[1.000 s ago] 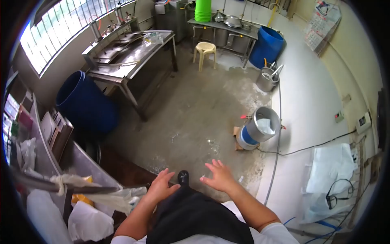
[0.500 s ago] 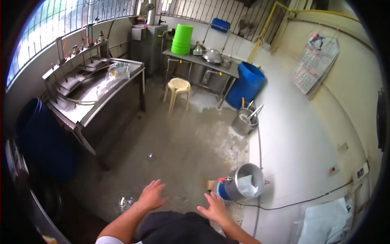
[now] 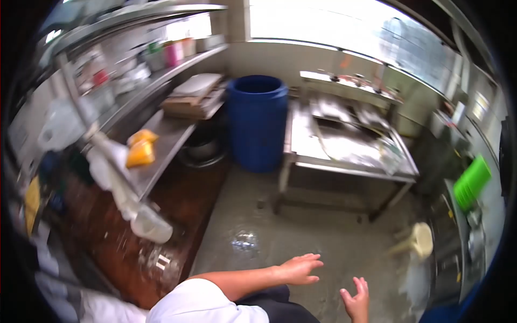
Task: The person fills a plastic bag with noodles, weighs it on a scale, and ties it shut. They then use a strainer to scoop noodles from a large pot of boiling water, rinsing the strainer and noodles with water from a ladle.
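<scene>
My left hand (image 3: 300,269) hangs over the wet grey floor (image 3: 258,226), its fingers spread and nothing in them. To its right and slightly lower, my right hand (image 3: 357,301) is also open, with thumb and fingers apart. Neither hand touches anything. Beyond them stands a metal table (image 3: 344,163) with burners and hoses on it and a clear plastic bag (image 3: 390,156) at its right end. A blue barrel (image 3: 257,126) stands upright just left of that table.
At left a metal shelf (image 3: 161,81) holds containers above a counter (image 3: 161,167) with orange bags (image 3: 141,151) and boxes (image 3: 186,105). A cream stool (image 3: 421,240) and green stacked buckets (image 3: 472,183) are at right. Reddish-brown flooring (image 3: 177,215) lies left.
The view has swung left, bringing the shelf, counter and reddish-brown floor in. The stool and green buckets now appear far right. Both hands remain open and appear farther right in the view.
</scene>
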Available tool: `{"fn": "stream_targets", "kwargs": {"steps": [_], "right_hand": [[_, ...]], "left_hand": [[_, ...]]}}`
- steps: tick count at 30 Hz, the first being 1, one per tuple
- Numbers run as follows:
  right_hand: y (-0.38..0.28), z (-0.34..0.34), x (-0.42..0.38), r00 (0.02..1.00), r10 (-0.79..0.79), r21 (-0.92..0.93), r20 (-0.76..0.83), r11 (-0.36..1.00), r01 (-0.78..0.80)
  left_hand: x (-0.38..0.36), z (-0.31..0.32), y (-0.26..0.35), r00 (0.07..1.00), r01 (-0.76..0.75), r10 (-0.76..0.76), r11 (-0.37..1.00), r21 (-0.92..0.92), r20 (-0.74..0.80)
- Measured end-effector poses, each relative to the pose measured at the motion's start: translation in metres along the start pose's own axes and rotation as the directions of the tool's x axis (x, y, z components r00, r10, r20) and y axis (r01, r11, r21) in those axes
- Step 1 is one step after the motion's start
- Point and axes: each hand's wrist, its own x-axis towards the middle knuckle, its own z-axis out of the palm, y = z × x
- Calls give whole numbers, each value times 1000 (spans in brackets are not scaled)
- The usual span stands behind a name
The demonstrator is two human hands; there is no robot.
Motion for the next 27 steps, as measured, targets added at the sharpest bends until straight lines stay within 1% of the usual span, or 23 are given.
{"fn": "stream_targets", "kwargs": {"steps": [1, 2, 4, 6, 7, 8, 9, 10, 12, 13, 16, 17, 18, 20, 22, 23, 24, 25, 26, 27], "right_hand": [[-7, -3, 26, 997, -83, -15, -6, 996, 83], [-15, -4, 49, 992, -126, -9, 30, 992, 126], [-30, -12, 84, 957, -288, -37, 46, 956, 290], [-34, -5, 112, 937, -342, -26, 70, 938, 344], [-33, -2, 117, 925, -361, 0, 118, 931, 364], [-33, -4, 119, 912, -375, 24, 165, 926, 376], [-38, -10, 120, 898, -367, 27, 244, 928, 372], [-33, -14, 127, 895, -366, 26, 255, 928, 371], [-13, -23, 133, 878, -375, 10, 295, 921, 390], [1, -27, 139, 896, -355, 32, 268, 933, 360], [31, -55, 155, 902, -337, 10, 271, 938, 348], [40, -66, 160, 893, -345, 20, 288, 935, 355], [51, -77, 166, 890, -339, 11, 303, 936, 353], [75, -99, 176, 861, -431, 22, 271, 897, 442], [104, -130, 179, 850, -435, 31, 295, 894, 447], [121, -143, 181, 836, -452, 39, 310, 885, 464], [138, -153, 183, 826, -469, 55, 314, 877, 477], [153, -163, 184, 829, -466, 67, 308, 880, 470], [171, -173, 187, 840, -422, 67, 342, 902, 426], [186, -184, 191, 841, -380, 58, 385, 920, 389]], "left_hand": [[0, -2, -8, 997, 70, -70, 998, 0, -45], [0, -1, -14, 989, 125, -125, 992, 0, -78], [1, 0, -17, 969, 211, -209, 978, -4, -130], [16, -11, -22, 946, 270, -267, 963, -8, -182], [24, -10, -24, 932, 296, -290, 955, -8, -218], [34, -6, -24, 917, 319, -312, 948, -12, -248], [47, -4, -25, 913, 311, -307, 950, -29, -269], [60, 0, -22, 910, 318, -316, 947, -37, -267], [85, 4, -4, 926, 263, -239, 964, 46, -292], [95, 6, 7, 938, 221, -199, 974, 46, -285], [121, 9, 38, 943, 217, -207, 976, 11, -260], [129, 18, 39, 931, 230, -206, 972, 45, -301], [136, 26, 44, 911, 267, -223, 960, 84, -347], [148, 45, 60, 867, 359, -297, 929, 88, -399], [161, 61, 92, 829, 421, -363, 906, 49, -426], [170, 75, 106, 803, 466, -417, 885, 12, -425], [181, 92, 119, 807, 471, -420, 882, 23, -415], [190, 111, 131, 807, 476, -445, 879, -19, -389], [200, 119, 146, 801, 480, -468, 875, -69, -373], [209, 128, 159, 826, 477, -469, 877, -57, -311]]}}
